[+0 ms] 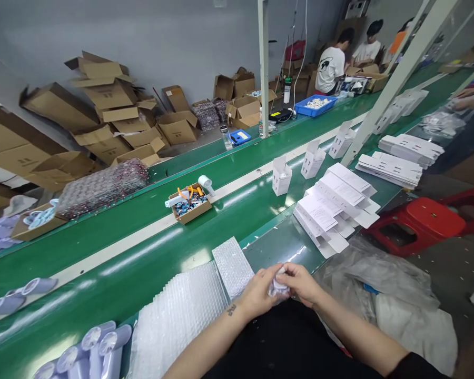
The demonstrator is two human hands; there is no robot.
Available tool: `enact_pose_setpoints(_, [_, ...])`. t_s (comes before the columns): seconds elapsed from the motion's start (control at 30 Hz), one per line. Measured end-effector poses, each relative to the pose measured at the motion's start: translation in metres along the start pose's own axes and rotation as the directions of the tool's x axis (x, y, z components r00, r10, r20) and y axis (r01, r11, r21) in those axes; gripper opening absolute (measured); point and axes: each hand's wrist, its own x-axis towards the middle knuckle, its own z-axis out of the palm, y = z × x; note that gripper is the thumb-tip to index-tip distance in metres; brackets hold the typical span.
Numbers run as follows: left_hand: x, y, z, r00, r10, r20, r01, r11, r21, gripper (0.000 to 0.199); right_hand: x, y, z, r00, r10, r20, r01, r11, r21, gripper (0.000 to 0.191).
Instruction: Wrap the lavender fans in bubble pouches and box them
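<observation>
Close to my body, my left hand (260,289) and my right hand (300,281) are closed on a small pale purple item in clear wrapping (278,287). My fingers cover much of it, so its exact kind is hidden. Just beyond my left hand lies a bubble wrap bag (233,266). A fanned stack of bubble wrap bags (181,310) spreads to the left of it. Several pale purple handheld devices with round heads (98,342) lie at the lower left.
Folded white boxes with printed sheets (332,205) lie right of my hands. White boxes (281,176) stand on the green conveyor belt (142,263). A carton of small parts (193,208) sits beyond. A red stool (426,221) stands at right; co-workers (329,68) work farther back.
</observation>
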Motion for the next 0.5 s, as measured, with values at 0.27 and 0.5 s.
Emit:
enact_pose_setpoints(0.27, [0.009, 0.001, -0.003, 0.946, -0.238, -0.22, 0.18, 0.951, -0.251, 0.04, 0.023, -0.042, -0.126, 0.616, -0.223, -0.756, 0.104, 0.974, -0.203, 0.049])
enact_pose_setpoints(0.5, [-0.022, -0.001, -0.047, 0.902, -0.232, -0.365, 0.12, 0.945, -0.304, 0.033, 0.027, -0.038, -0.124, 0.613, -0.258, -0.747, 0.059, 0.957, -0.282, 0.043])
